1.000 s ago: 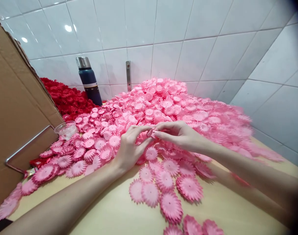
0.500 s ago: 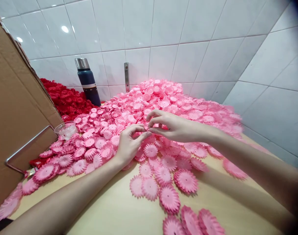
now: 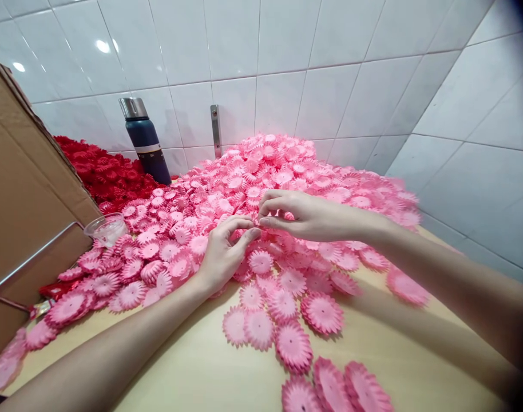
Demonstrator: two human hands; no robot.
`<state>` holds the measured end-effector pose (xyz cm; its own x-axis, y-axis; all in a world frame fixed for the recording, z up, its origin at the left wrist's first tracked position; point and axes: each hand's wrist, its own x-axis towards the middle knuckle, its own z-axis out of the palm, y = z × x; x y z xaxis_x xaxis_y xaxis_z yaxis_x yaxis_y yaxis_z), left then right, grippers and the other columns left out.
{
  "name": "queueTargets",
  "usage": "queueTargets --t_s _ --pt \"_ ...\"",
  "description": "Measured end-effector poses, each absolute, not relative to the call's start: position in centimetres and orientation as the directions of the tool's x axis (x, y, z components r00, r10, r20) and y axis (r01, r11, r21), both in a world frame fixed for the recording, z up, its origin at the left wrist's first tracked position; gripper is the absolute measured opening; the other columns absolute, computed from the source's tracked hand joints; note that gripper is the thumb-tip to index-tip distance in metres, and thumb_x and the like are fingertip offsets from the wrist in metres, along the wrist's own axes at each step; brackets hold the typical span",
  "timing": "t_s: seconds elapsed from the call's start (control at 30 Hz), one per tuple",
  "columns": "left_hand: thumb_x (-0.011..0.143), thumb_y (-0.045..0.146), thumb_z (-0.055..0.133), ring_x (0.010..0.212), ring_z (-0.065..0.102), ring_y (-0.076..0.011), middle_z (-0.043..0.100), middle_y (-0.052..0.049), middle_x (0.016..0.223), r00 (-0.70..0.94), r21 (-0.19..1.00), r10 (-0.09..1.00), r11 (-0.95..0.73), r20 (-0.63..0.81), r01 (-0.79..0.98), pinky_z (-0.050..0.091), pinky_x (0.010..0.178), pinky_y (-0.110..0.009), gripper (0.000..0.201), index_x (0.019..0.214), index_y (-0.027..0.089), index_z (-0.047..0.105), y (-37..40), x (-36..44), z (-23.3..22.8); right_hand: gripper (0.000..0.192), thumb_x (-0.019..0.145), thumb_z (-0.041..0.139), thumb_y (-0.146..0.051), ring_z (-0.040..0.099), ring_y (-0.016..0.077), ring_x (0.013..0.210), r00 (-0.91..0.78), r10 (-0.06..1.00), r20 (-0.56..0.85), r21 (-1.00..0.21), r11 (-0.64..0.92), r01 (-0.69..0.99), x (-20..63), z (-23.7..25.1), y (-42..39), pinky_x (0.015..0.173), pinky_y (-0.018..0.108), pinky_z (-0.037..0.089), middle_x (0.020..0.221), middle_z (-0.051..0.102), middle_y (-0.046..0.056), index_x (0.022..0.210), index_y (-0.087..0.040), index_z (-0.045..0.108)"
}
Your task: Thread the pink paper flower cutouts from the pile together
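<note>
Flowers of pink pleated paper are lying nearest on the wooden surface, about a dozen loose ones at 6 o'clock from the hands, each flat and round, so none has a long axis.

A little farther, the left hand is resting on the edge of the pink heap, thumb and forefinger curled toward each other; the right hand is coming in from 3 o'clock and its fingertips are pinching together. The two sets of fingertips are meeting almost at one spot, touching or nearly so. Something small and pink seems to be pinched there, but I cannot tell surely whether either hand is really gripping a piece or only touching the heap. That spot is lying at 12 o'clock from the left wrist, and both hands are equally near to it.

Behind them the pink heap is rising toward the tiled wall, too many to count. At 10 o'clock one small clear cup is standing beside one cardboard box. Farther, one red heap and one dark blue flask are standing against the wall.
</note>
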<state>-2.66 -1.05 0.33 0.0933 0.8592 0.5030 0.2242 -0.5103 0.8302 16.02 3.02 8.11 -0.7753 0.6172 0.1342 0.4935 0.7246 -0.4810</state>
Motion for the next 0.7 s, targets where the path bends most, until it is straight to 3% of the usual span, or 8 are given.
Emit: queueTargets --t_s 0.13,0.3,0.7 --pt "0.088 0.033 0.063 0.095 0.063 -0.0194 0.069 -0.007 0.100 0.107 0.847 0.868 -0.497 0.486 0.188 0.049 0.089 -0.032 0.017 0.086 0.017 0.068 -1.22 -2.60 0.48 0.028 0.095 0.048 -0.041 0.054 0.0154 0.077 -0.785 0.608 0.122 -0.541 0.703 0.461 16.09 8.36 2.74 0.070 0.032 0.044 0.096 0.057 0.005 0.089 -0.018 0.064" --pt "0.087 0.038 0.062 0.096 0.063 -0.0209 0.068 -0.008 0.099 0.148 0.860 0.872 -0.486 0.466 0.154 0.049 0.087 -0.031 0.023 0.084 0.016 0.066 -1.30 -2.55 0.41 0.026 0.082 0.066 -0.045 0.056 0.0172 0.081 -0.814 0.572 0.104 -0.571 0.704 0.422 16.14 8.29 2.71 0.069 0.031 0.044 0.095 0.061 0.004 0.088 -0.020 0.064" --pt "0.089 0.034 0.061 0.083 0.061 -0.0146 0.063 -0.004 0.090 0.206 0.907 0.890 -0.421 0.407 0.029 0.050 0.079 -0.026 0.018 0.086 0.016 0.065 -1.59 -2.41 0.56 0.025 0.087 0.061 -0.043 0.058 0.0153 0.075 -0.840 0.536 0.082 -0.583 0.709 0.396 16.84 8.44 3.57 0.069 0.031 0.044 0.084 0.065 0.003 0.087 -0.018 0.067"
